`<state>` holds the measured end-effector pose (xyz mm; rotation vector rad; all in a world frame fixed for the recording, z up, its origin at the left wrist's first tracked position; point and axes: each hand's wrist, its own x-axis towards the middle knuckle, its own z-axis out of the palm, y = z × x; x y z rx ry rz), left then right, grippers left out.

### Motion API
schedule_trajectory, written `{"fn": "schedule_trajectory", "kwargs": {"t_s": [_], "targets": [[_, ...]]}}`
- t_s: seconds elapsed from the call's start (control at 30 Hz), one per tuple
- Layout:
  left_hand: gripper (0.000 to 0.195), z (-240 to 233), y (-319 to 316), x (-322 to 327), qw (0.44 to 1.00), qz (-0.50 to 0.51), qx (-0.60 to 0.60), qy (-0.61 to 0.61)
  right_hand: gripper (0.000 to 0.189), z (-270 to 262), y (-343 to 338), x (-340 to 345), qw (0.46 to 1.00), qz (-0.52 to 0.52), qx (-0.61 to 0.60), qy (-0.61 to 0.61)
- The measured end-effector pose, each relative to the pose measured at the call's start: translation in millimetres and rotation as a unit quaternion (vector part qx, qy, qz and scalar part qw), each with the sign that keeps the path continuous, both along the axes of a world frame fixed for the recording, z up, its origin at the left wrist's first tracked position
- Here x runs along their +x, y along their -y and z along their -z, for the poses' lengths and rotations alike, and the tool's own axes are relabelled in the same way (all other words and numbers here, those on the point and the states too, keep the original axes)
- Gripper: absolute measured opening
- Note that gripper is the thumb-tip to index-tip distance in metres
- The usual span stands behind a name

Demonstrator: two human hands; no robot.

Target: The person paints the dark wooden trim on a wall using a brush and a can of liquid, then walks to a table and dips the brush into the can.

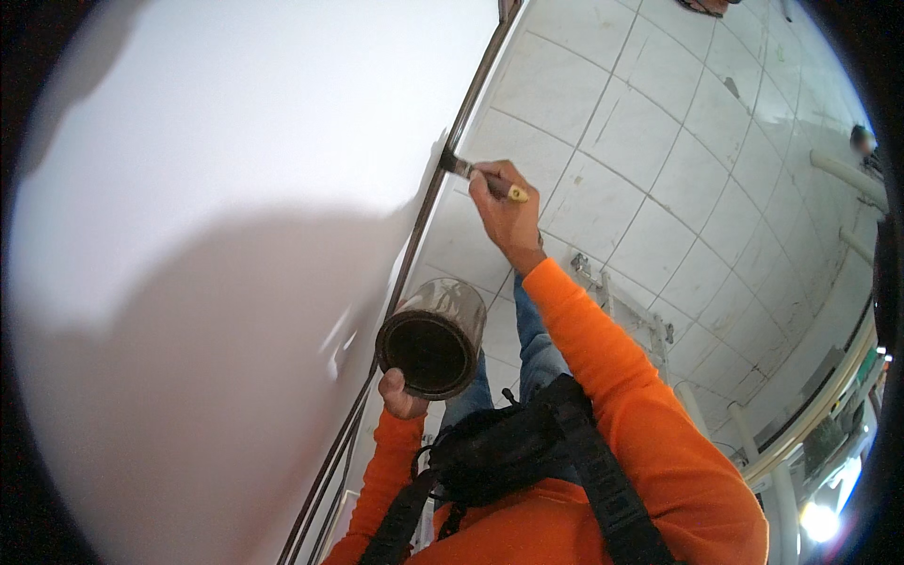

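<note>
My right hand (506,208) grips a paintbrush (497,185) by its brown handle, which ends in a yellowish tip. Its dark bristles touch a narrow dark brown strip (466,106) that runs along the edge of a white surface (268,134). In my left hand (401,397) is an open metal paint can (449,302), tilted so that its mouth faces me. The inside of the can is dark, and I cannot tell how full it is. Most of my left fingers are hidden behind the can.
White floor tiles (621,152) lie far below, with part of a metal ladder (632,311) under my right arm. White pipes or rails (847,176) stand at the right. A person's foot (710,7) shows at the top edge. A black strapped bag (505,445) hangs at my front.
</note>
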<state>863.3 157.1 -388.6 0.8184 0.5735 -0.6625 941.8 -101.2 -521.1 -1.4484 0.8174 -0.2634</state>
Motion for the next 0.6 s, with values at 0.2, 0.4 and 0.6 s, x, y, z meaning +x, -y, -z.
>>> {"fn": "schedule_trajectory", "kwargs": {"t_s": [0.2, 0.4, 0.6], "targets": [[0.076, 0.4, -1.0, -2.3, 1.0, -0.015, 0.013, 0.003, 0.016, 3.2, 6.3, 7.9, 0.998, 0.038, 0.032, 0.034], [0.08, 18.2, -21.3, -8.2, 0.998, -0.003, 0.065, 0.017, 0.018, 27.5, 62.9, 58.7, 0.986, 0.139, -0.033, 0.082], [0.079, 20.0, -24.1, -10.6, 1.0, 0.0, -0.008, 0.014, 0.021, 36.1, 63.5, 58.5, 0.99, 0.108, -0.04, 0.085]]}}
